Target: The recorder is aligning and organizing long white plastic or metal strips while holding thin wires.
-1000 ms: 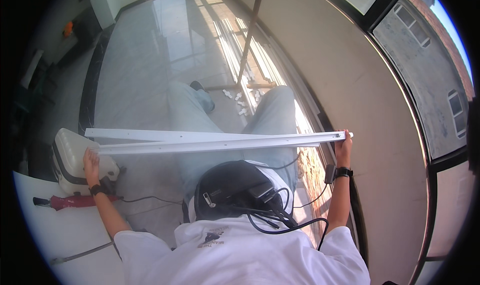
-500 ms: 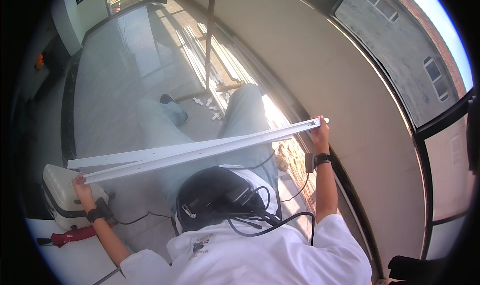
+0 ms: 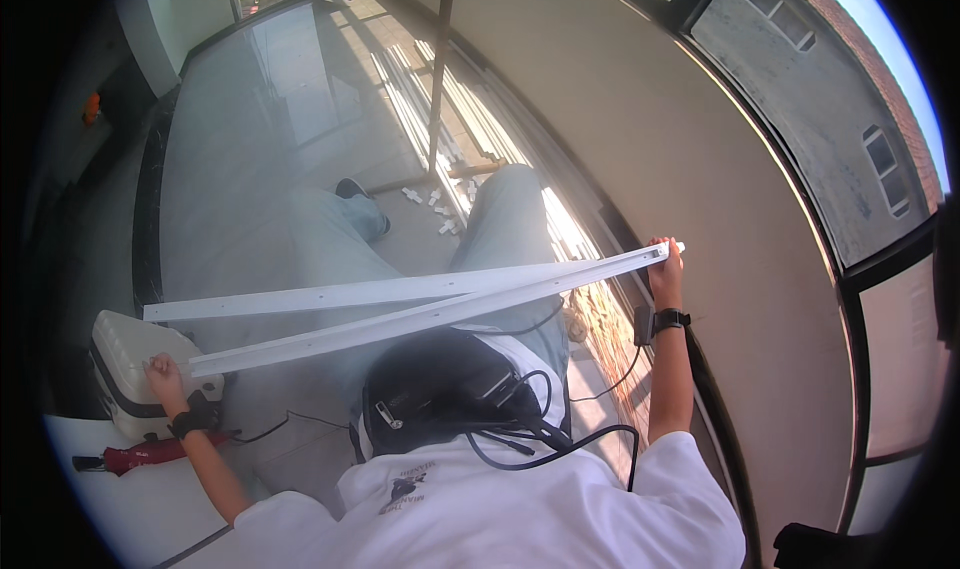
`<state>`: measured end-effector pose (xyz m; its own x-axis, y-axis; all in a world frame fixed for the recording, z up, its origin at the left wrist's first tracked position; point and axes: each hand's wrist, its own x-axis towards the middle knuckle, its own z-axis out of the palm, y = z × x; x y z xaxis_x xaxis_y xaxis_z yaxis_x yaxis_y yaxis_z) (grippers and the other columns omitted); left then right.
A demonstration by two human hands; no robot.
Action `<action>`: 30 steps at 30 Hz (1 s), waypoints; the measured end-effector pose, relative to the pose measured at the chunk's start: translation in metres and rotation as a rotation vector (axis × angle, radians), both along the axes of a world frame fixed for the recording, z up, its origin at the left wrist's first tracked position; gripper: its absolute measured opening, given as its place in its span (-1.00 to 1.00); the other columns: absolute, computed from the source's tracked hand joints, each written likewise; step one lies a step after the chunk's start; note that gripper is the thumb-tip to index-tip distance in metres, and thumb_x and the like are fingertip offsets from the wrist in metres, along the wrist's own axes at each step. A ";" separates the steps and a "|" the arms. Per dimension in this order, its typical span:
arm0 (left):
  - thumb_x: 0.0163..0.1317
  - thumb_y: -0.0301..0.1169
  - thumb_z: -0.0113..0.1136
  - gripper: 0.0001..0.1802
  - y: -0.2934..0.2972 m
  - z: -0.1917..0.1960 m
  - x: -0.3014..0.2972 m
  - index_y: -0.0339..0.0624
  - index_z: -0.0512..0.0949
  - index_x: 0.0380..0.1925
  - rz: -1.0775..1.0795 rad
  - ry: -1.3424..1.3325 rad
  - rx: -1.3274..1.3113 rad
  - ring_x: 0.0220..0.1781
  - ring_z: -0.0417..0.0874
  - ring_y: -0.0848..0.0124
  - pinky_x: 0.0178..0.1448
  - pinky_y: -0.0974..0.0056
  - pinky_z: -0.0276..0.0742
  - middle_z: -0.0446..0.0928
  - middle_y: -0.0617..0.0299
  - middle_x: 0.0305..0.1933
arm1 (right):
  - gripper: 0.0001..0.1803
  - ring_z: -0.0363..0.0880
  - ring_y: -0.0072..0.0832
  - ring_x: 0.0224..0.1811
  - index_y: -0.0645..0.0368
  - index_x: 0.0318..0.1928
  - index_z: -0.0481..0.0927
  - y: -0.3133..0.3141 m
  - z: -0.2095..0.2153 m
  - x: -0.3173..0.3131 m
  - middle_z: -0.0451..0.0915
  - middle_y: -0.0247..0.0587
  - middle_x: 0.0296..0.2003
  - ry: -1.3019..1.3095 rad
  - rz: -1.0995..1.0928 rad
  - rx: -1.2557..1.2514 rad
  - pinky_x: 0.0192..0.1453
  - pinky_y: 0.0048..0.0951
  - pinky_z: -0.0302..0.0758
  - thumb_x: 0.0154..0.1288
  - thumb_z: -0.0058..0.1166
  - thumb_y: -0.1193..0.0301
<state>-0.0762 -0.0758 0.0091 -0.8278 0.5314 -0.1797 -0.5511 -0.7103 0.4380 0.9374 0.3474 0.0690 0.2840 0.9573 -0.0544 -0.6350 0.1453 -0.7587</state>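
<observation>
I observe two long white flat strips: a lower strip (image 3: 400,319) and an upper strip (image 3: 340,294). Both converge at their right ends and spread apart toward the left, forming a narrow wedge held in the air across the front of the body, above the knees. The lower strip slopes downward from right to left; the upper one runs closer to level.

The right hand (image 3: 664,269) has its grip closed around the joined right ends of both strips, arm extended upward, with a black wrist strap (image 3: 668,320) below the hand. The left hand (image 3: 160,374) has its grip closed on the left end of the lower strip only; the upper strip's left end projects free, above and just clear of that hand. A black band sits on the left wrist.

Directly below the left hand lies a cream plastic case (image 3: 125,364), resting at the edge of a white tabletop (image 3: 120,499). I cannot tell whether the hand touches the case. A red-handled tool (image 3: 140,456) lies on the tabletop just beside the case, with a thin black cable trailing from that area.

Beyond the strips are grey-trousered legs, a grey tiled floor (image 3: 240,139) and a scatter of small white pieces (image 3: 435,204) near a slim upright pole (image 3: 436,89). A curved beige wall (image 3: 640,139) runs along the right.
</observation>
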 end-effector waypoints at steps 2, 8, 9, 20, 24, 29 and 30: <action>0.49 -0.27 -0.11 -0.67 0.034 0.012 0.058 -0.12 0.22 -0.50 -0.074 -0.105 0.043 -0.57 0.17 0.43 -0.47 0.33 0.18 0.11 0.30 -0.59 | -0.81 0.56 -0.35 -0.21 0.22 -0.25 0.45 -0.007 0.009 -0.007 0.52 -0.21 -0.35 -0.007 -0.049 0.004 0.10 -0.26 0.55 0.38 0.09 0.35; 0.50 -0.22 -0.18 -0.64 0.049 0.031 0.113 -0.03 0.19 -0.53 0.043 0.064 -0.281 -0.53 0.14 0.46 -0.42 0.35 0.12 0.08 0.34 -0.57 | -0.80 0.56 -0.34 -0.19 0.25 -0.21 0.43 -0.007 -0.009 0.008 0.51 -0.20 -0.33 0.038 -0.116 0.043 0.11 -0.24 0.56 0.39 0.09 0.37; 0.50 -0.23 -0.17 -0.64 0.045 0.027 0.106 -0.03 0.18 -0.54 -0.037 0.080 -0.258 -0.52 0.13 0.46 -0.41 0.36 0.12 0.08 0.34 -0.55 | -0.80 0.56 -0.33 -0.18 0.26 -0.20 0.43 -0.007 -0.010 0.013 0.51 -0.20 -0.33 0.016 -0.118 -0.001 0.11 -0.23 0.56 0.40 0.07 0.37; 0.49 -0.33 -0.22 -0.59 -0.003 0.006 0.002 -0.14 0.16 -0.62 0.216 0.651 -0.432 -0.63 0.11 0.42 -0.45 0.36 0.21 0.04 0.30 -0.65 | -0.75 0.54 -0.31 -0.11 0.30 -0.12 0.38 -0.007 -0.011 0.028 0.48 -0.16 -0.21 0.000 -0.142 -0.052 0.18 -0.24 0.55 0.44 0.02 0.34; 0.47 -0.26 -0.13 -0.70 0.040 -0.017 0.047 -0.15 0.28 -0.45 -0.166 -0.008 -0.027 -0.44 0.27 0.42 -0.29 0.35 0.28 0.22 0.29 -0.48 | -0.70 0.53 -0.30 -0.08 0.32 -0.07 0.37 -0.010 -0.016 0.040 0.46 -0.13 -0.18 0.031 -0.135 0.003 0.19 -0.25 0.54 0.44 0.02 0.31; 0.48 -0.11 -0.16 -0.65 0.061 -0.009 0.111 -0.13 0.32 -0.38 -0.076 0.234 -0.329 -0.35 0.37 0.41 -0.20 0.38 0.30 0.31 0.29 -0.41 | -0.62 0.51 -0.27 -0.02 0.35 0.03 0.32 -0.020 -0.009 0.036 0.43 -0.03 -0.05 0.013 -0.174 -0.048 0.21 -0.24 0.53 0.45 0.00 0.27; 0.48 -0.10 -0.17 -0.64 0.063 -0.002 0.116 -0.13 0.34 -0.35 -0.095 0.216 -0.386 -0.32 0.40 0.40 -0.14 0.35 0.34 0.33 0.28 -0.38 | -0.60 0.51 -0.26 0.00 0.36 0.05 0.30 -0.022 -0.009 0.038 0.42 0.01 -0.01 -0.006 -0.175 -0.064 0.21 -0.23 0.53 0.46 -0.01 0.26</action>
